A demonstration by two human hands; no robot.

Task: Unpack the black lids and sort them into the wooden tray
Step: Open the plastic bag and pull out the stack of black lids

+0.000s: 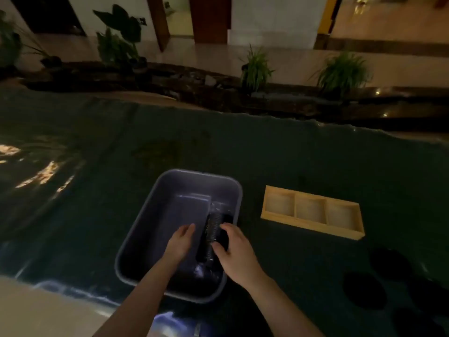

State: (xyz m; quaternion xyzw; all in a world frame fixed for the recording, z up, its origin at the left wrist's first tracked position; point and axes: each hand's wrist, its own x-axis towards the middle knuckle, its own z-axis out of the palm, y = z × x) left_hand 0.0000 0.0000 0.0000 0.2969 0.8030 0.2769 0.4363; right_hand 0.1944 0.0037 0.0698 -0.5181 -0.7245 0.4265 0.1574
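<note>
A grey-blue plastic tub [145,215] stands on the dark table in front of me. Inside, along its right side, lies a wrapped stack of black lids [211,229] on its edge. My right hand [234,251] curls around the near end of the stack, fingers on it. My left hand [179,242] is inside the tub just left of the stack, fingers apart, holding nothing. To the right of the tub sits the wooden tray [311,229] with three compartments, all without lids. Several black round lids [364,290] lie flat on the table at the near right.
The table is covered with a dark green cloth [243,147]. Its near edge runs at lower left, with pale floor [36,310] beyond. Potted plants [256,69] and a dark rock border line the far side.
</note>
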